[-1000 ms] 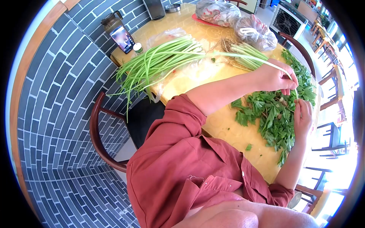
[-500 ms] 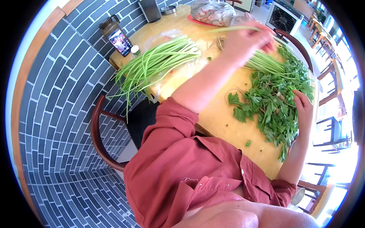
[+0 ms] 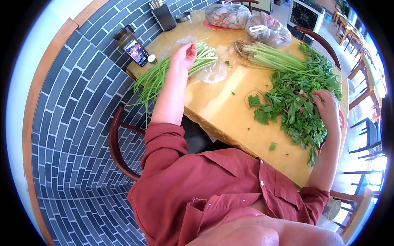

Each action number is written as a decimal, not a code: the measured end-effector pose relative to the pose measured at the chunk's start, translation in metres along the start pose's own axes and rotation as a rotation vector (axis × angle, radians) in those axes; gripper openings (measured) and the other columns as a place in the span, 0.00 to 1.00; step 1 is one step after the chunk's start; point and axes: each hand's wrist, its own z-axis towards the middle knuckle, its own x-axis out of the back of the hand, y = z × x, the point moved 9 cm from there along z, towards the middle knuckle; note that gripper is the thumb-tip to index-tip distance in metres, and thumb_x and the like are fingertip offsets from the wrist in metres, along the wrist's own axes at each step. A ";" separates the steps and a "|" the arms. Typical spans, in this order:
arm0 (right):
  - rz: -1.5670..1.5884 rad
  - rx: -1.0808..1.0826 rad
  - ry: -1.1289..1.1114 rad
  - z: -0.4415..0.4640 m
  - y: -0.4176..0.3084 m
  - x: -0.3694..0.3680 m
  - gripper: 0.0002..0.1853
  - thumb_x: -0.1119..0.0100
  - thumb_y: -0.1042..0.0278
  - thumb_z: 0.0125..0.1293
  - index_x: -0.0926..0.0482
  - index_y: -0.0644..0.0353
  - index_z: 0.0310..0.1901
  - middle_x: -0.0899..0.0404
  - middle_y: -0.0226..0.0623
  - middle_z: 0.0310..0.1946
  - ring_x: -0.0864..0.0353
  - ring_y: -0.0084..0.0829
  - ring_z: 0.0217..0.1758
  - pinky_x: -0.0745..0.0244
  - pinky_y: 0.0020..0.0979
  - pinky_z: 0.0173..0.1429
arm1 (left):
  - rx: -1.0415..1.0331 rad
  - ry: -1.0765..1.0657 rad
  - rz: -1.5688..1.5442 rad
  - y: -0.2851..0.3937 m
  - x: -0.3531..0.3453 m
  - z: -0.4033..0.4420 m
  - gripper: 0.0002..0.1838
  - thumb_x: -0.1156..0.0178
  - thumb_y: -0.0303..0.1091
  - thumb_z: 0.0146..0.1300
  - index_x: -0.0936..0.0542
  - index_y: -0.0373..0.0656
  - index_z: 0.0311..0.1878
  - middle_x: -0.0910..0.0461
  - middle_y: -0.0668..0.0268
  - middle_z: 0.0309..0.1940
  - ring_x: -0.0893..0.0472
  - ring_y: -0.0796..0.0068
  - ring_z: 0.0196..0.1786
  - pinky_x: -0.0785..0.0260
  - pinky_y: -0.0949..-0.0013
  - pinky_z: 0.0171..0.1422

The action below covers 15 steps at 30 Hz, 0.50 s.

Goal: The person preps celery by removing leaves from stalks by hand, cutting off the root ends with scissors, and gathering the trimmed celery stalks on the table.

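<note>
My left hand (image 3: 184, 56) is over the pile of stripped celery stalks (image 3: 204, 57) on the left of the table. Its fingers are curled closed around a thin celery stalk, whose pale end shows beside the fingertips; the rest blends into the pile. On the right, my right hand (image 3: 327, 105) lies at the edge of a heap of leafy celery (image 3: 293, 108), fingers bent in against the celery leaves. What exactly lies under those fingers is partly hidden. The leafy bunch's pale stalks (image 3: 277, 57) point to the back, ending in brown roots (image 3: 242, 49).
Two filled plastic bags (image 3: 269, 29) stand at the back of the table (image 3: 221, 102). A phone (image 3: 135, 52) leans on a dark jug (image 3: 124, 36) by the brick wall. Clear plastic film (image 3: 214, 73) lies beside the stalks. A chair (image 3: 117, 141) stands at left.
My left hand has swung left from above the leafy celery to the stripped stalk pile, carrying a stalk. My right hand stays at the leaves. The view has shifted slightly.
</note>
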 end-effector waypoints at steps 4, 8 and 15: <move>0.016 0.024 0.020 -0.002 -0.006 0.005 0.09 0.43 0.70 0.58 0.21 0.61 0.40 0.22 0.40 0.38 0.25 0.41 0.48 0.33 0.36 0.54 | 0.103 0.070 -0.265 -0.015 0.008 0.005 0.19 0.47 0.32 0.66 0.35 0.29 0.54 0.27 0.42 0.41 0.20 0.61 0.35 0.22 0.74 0.33; 0.041 -0.004 -0.015 -0.002 -0.003 0.005 0.09 0.45 0.69 0.61 0.22 0.61 0.41 0.22 0.40 0.37 0.25 0.40 0.46 0.32 0.35 0.52 | 0.258 -0.005 -0.473 -0.024 -0.008 -0.007 0.27 0.51 0.37 0.68 0.45 0.29 0.62 0.41 0.30 0.57 0.20 0.58 0.39 0.20 0.71 0.34; 0.038 0.028 0.032 -0.002 -0.004 0.006 0.09 0.51 0.69 0.65 0.22 0.61 0.40 0.22 0.41 0.36 0.23 0.40 0.43 0.30 0.34 0.49 | 0.278 -0.120 -0.614 -0.029 -0.030 -0.035 0.32 0.52 0.37 0.68 0.54 0.29 0.65 0.52 0.32 0.65 0.20 0.60 0.41 0.21 0.70 0.34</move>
